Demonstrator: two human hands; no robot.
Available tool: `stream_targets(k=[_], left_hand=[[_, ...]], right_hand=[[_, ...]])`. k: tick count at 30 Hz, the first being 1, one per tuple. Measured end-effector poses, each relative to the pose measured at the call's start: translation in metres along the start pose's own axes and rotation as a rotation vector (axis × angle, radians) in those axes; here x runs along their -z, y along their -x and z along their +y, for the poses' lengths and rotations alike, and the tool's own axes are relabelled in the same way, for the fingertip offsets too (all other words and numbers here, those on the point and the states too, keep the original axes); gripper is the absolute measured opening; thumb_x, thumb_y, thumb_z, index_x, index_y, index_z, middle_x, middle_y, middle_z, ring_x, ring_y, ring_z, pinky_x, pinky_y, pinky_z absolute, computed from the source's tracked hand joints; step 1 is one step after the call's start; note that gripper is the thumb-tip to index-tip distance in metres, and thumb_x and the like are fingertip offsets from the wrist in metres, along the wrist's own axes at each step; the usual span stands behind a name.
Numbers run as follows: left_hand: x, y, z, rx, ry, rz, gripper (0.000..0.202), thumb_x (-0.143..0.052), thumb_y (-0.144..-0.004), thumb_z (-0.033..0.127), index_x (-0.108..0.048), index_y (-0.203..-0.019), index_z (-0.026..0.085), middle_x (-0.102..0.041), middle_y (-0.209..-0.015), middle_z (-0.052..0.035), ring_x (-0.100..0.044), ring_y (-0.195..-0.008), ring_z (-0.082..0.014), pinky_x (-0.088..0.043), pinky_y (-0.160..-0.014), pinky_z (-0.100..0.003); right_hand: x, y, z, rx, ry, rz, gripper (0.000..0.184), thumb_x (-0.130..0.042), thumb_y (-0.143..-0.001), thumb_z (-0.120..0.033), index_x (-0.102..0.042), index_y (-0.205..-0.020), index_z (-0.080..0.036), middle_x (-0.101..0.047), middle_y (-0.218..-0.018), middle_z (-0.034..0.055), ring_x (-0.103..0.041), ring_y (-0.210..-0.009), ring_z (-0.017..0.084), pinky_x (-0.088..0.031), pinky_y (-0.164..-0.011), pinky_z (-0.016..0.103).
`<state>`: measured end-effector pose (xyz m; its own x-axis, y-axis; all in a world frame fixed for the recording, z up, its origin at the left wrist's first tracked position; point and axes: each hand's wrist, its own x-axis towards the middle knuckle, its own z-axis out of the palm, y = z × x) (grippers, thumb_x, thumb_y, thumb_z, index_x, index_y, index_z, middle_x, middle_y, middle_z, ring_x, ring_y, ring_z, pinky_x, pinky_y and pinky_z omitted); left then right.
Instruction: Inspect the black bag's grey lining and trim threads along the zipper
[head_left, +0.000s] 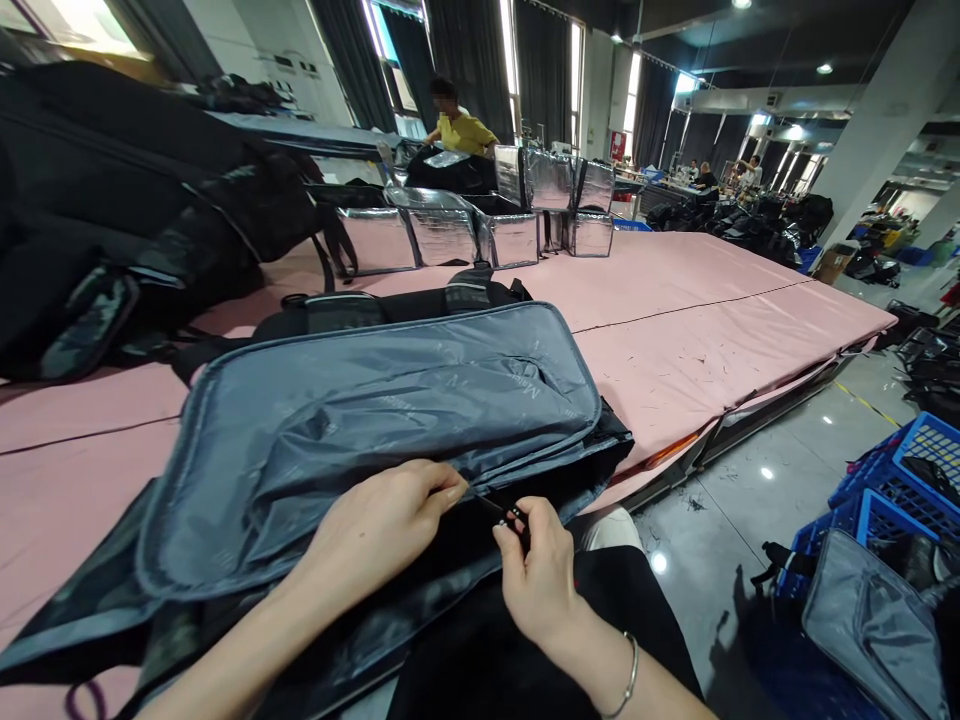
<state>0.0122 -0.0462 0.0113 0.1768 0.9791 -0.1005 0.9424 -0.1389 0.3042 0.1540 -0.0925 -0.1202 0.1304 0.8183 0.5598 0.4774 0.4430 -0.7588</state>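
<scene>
A black bag turned open with its grey lining (375,420) up lies across the near edge of the pink table (675,330). My left hand (382,525) pinches the lower edge of the grey lining, fingers closed on the fabric. Just to its right, my right hand (536,570) is closed on a small black zipper pull (516,519) at the bag's edge. A bracelet sits on my right wrist.
A pile of black bags (127,220) fills the table's left. Silver insulated bags (480,225) stand at the far end, where a person in a yellow shirt (461,125) works. Blue crates (900,490) and a grey bag (870,620) sit on the floor at right.
</scene>
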Motion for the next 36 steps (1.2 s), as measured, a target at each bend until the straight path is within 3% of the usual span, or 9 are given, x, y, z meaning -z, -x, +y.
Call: stream_targets(k=[8, 17, 22, 29, 36], left_hand=[[0.002, 0.003, 0.005, 0.029, 0.021, -0.043, 0.042, -0.027, -0.078, 0.045, -0.063, -0.081, 0.023, -0.073, -0.103, -0.0105, -0.066, -0.099, -0.0331, -0.047, -0.081, -0.041], [-0.001, 0.002, 0.001, -0.015, 0.008, 0.018, 0.041, -0.030, -0.079, 0.043, -0.066, -0.080, 0.024, -0.075, -0.099, -0.0082, -0.069, -0.093, -0.0298, -0.048, -0.076, -0.036], [0.001, 0.003, 0.002, -0.027, 0.002, 0.037, 0.040, -0.031, -0.079, 0.043, -0.066, -0.078, 0.025, -0.076, -0.098, -0.0073, -0.069, -0.092, -0.0288, -0.049, -0.076, -0.035], [0.003, 0.003, 0.005, -0.006, -0.006, -0.023, 0.044, -0.027, -0.078, 0.044, -0.066, -0.082, 0.023, -0.074, -0.101, -0.0095, -0.068, -0.097, -0.0308, -0.048, -0.083, -0.039], [0.002, 0.003, 0.002, -0.015, 0.017, 0.014, 0.043, -0.030, -0.076, 0.045, -0.067, -0.081, 0.023, -0.075, -0.102, -0.0091, -0.068, -0.097, -0.0312, -0.050, -0.083, -0.040]], right_hand=[[0.005, -0.003, -0.003, 0.053, 0.066, -0.032, 0.012, -0.041, -0.094, -0.026, -0.051, -0.097, -0.019, -0.064, -0.079, 0.0041, -0.064, -0.067, 0.019, -0.045, -0.055, 0.028], [0.009, -0.006, -0.005, 0.011, 0.047, -0.077, 0.011, -0.043, -0.092, -0.027, -0.051, -0.094, -0.020, -0.064, -0.081, 0.0045, -0.063, -0.069, 0.019, -0.047, -0.057, 0.029], [0.000, -0.007, 0.005, -0.018, -0.119, -0.035, 0.010, -0.046, -0.090, -0.028, -0.052, -0.093, -0.021, -0.064, -0.079, 0.0028, -0.064, -0.069, 0.017, -0.050, -0.062, 0.027], [-0.011, -0.005, 0.017, -0.040, -0.191, 0.017, 0.012, -0.046, -0.090, -0.031, -0.051, -0.091, -0.020, -0.062, -0.075, 0.0024, -0.062, -0.064, 0.016, -0.049, -0.060, 0.025], [-0.022, -0.002, 0.025, -0.099, -0.264, 0.056, 0.011, -0.046, -0.089, -0.031, -0.048, -0.093, -0.021, -0.060, -0.073, 0.0009, -0.059, -0.064, 0.015, -0.050, -0.061, 0.026]])
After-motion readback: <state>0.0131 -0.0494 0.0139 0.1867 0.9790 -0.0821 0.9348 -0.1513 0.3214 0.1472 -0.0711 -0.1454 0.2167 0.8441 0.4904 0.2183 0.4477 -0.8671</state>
